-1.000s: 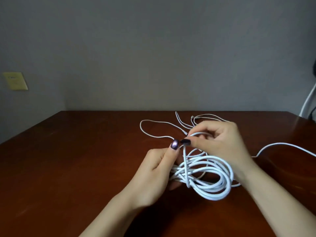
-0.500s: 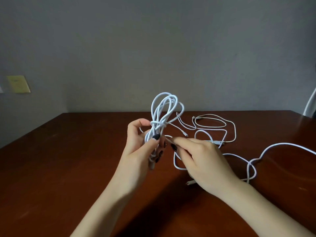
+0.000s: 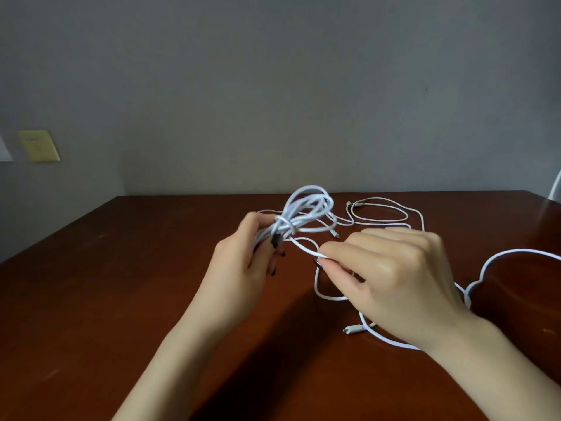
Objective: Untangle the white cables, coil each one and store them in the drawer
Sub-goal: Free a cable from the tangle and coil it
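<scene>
Risk of loosened wrap and spilled loops on the coiled cable, held raised above the table in the curled left hand, from a too hard tug on its tail, pinched by thumb and forefinger of the right hand, palm down, with other cables lying loose behind
</scene>
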Demonstrator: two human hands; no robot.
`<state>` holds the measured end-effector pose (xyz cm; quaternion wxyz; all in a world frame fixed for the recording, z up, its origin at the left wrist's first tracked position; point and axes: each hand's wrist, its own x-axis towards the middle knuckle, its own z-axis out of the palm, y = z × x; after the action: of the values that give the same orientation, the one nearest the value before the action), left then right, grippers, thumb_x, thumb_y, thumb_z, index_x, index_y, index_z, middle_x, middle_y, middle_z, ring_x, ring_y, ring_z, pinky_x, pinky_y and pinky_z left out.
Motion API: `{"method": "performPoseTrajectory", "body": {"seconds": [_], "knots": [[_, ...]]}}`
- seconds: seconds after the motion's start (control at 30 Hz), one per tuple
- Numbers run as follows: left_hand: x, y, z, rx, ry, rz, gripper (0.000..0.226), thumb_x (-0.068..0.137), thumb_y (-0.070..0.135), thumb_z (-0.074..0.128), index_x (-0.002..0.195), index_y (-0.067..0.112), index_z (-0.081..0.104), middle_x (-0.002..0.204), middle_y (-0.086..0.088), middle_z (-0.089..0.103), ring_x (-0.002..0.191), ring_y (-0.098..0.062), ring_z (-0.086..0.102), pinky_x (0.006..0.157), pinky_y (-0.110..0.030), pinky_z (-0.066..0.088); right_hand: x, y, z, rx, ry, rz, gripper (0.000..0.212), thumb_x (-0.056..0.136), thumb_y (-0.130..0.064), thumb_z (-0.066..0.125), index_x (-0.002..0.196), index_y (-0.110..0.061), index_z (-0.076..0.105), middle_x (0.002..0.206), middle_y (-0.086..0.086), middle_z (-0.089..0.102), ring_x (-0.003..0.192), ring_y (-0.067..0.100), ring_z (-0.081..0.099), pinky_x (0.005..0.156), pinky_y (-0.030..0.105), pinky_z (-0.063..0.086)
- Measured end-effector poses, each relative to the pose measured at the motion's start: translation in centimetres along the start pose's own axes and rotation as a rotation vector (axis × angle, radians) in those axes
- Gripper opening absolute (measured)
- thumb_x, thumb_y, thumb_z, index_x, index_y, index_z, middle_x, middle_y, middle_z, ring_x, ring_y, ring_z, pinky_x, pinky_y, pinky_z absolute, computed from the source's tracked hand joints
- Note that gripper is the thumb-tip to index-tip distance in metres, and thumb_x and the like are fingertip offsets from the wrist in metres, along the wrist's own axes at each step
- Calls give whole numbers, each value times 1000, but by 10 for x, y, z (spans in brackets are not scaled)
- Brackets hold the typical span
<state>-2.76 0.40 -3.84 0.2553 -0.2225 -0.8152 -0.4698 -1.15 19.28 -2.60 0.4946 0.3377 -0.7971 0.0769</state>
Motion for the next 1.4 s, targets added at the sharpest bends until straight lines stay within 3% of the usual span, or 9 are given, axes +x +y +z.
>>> {"method": "performPoseTrajectory", "body": {"seconds": [0.13,0.27,0.37,0.57,0.73,0.83,0.93,1.13,1.4], "knots": [[6,1,-5,-324,238,-129,16,96,4,48,98,14,60,62,7,56,52,-4,46,46,-14,35,5,-7,-4,556,-137,288,13,85,-14,63,88,-16,75,55,-28,45,50,-6,43,53,3,30],[9,-7,-9,-410,365,-234,17,97,4,45,104,7,61,64,3,53,49,0,44,43,-10,33,7,0,-4,990,-516,626,27,93,-16,55,105,-37,68,58,-8,56,48,4,42,51,14,37],[11,-20,-9,-311,393,-257,16,96,4,47,105,7,61,68,3,56,52,0,47,47,-12,36,5,12,0,896,-629,634,32,96,-18,51,115,-43,61,57,-7,51,50,2,41,52,11,36],[5,-32,-2,110,270,-183,25,93,-4,45,107,13,58,73,6,58,56,-6,51,52,-10,39,13,16,-2,844,-398,718,18,93,-10,57,97,-21,71,50,-8,55,54,-1,51,62,9,40],[12,-28,-4,95,290,-185,24,94,-3,45,109,10,58,73,5,59,58,-9,51,50,-12,38,41,16,-14,666,-263,561,25,85,-3,63,93,-24,73,61,-8,68,63,7,64,72,19,50],[21,-17,-8,44,325,-203,22,95,-1,44,105,12,58,72,2,59,57,-10,50,47,-12,38,62,17,-33,617,-167,442,31,81,-4,65,98,-29,71,67,-11,70,50,15,52,57,16,44],[32,-13,-22,16,423,-263,21,94,-1,44,103,8,59,70,2,59,58,-7,50,45,-9,37,79,25,-61,676,-359,418,38,83,-1,63,106,-30,67,71,-2,69,40,5,35,48,10,34],[35,-17,-48,157,424,-399,21,93,1,42,104,4,60,88,-14,64,69,-21,52,51,-24,37,80,51,-85,394,-681,422,26,87,-10,61,105,-27,70,59,-9,59,47,-1,46,53,9,36],[0,-21,-38,288,89,-320,23,91,-3,45,103,8,60,75,0,62,61,-8,53,50,-12,37,68,56,-87,187,-325,418,14,87,-25,63,85,-34,73,70,-12,67,71,7,60,70,29,49]]}}
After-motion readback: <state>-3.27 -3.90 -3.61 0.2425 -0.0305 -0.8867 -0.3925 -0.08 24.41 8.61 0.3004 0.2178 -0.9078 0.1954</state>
